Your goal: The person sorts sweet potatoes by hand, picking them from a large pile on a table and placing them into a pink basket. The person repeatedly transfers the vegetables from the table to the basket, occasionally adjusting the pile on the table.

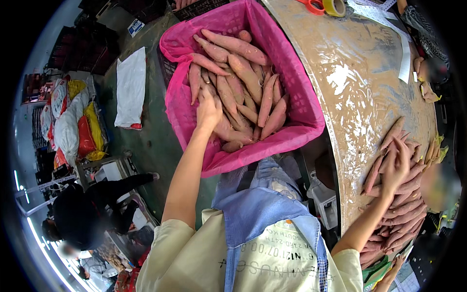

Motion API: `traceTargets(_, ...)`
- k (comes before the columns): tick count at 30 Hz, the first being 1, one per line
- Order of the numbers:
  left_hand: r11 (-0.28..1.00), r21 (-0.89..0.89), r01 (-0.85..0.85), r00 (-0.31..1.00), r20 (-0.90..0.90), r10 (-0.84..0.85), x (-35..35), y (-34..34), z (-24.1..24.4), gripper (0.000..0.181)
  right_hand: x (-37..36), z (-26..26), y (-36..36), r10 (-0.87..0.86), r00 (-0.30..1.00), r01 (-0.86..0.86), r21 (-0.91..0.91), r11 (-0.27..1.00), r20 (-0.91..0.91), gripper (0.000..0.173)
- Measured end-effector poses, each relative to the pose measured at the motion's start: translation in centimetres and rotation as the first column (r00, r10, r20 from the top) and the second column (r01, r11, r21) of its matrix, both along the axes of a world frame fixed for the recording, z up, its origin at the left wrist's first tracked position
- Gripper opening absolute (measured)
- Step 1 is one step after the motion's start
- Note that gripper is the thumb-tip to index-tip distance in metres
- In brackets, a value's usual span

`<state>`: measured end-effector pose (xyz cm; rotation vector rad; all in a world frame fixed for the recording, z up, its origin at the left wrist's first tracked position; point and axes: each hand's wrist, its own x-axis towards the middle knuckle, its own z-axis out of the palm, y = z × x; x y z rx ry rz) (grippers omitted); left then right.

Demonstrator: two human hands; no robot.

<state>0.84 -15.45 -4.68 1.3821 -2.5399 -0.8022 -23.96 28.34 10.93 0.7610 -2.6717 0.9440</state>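
My left hand reaches into a crate lined with pink mesh, its fingers down against the sweet potatoes that fill it. The fingertips are blurred and partly hidden, so a firm hold cannot be told. To the right, my right hand lies over a pile of sweet potatoes on a table, fingers spread and touching those at its upper end. The crate stands in front of me, left of the table edge.
The plastic-covered table bears rolls of tape and paper strips. Other people are at its far side, one hand near the pile. A white sack lies on the floor; full sacks and a person in dark clothes are at left.
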Motion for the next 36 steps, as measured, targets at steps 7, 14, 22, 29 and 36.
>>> traceTargets(7, 0.901, 0.428, -0.068, 0.713, -0.611, 0.343, -1.5, -2.7, 6.4, 0.044, 9.4, -3.2, -23.1, 0.568, 0.571, -0.628, -0.130, 0.768, 0.593, 0.056)
traceTargets(14, 0.535, 0.837, 0.118, 0.465, -0.523, 0.714, -1.3, -1.4, 7.6, 0.042, 16.1, -9.1, -28.1, 0.746, 0.226, -0.425, -0.626, 0.654, 0.627, 0.057)
traceTargets(22, 0.254, 0.783, 0.568, 0.559, -0.593, 0.579, -0.4, 4.4, 7.5, 0.065, 17.9, -9.6, -27.5, 0.605, -0.607, 0.315, -0.543, 0.779, 0.516, 0.074)
traceTargets(29, 0.404, 0.800, 0.444, 0.566, -0.600, 0.565, 0.6, 4.5, 8.0, 0.071, 15.7, -9.0, -28.5, 0.599, 0.026, -0.269, -0.572, 0.775, 0.800, 0.067)
traceTargets(36, 0.543, 0.810, 0.223, 0.626, -0.546, 0.557, 3.0, 4.3, 7.5, 0.070, 4.1, -13.9, -37.3, 0.527, 0.809, -0.577, 0.183, 0.796, 0.261, 0.036)
